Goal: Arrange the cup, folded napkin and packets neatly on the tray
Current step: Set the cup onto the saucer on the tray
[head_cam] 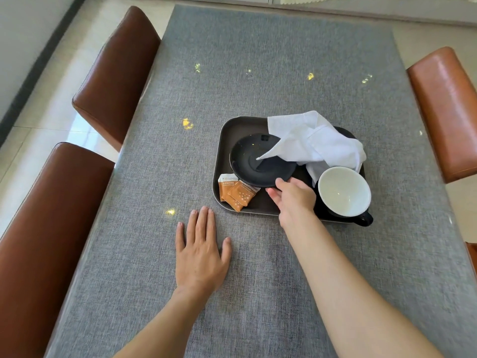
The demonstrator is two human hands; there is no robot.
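The near rim of the black saucer is pinched by the right hand on the tray. Two packets lie just left, the cup just right, the crumpled napkin behind. The left hand is spread flat on the table.

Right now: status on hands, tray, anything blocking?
Left hand flat on table, empty. Right hand at saucer edge. Napkin crumpled, draped over saucer; cup, packets on tray.
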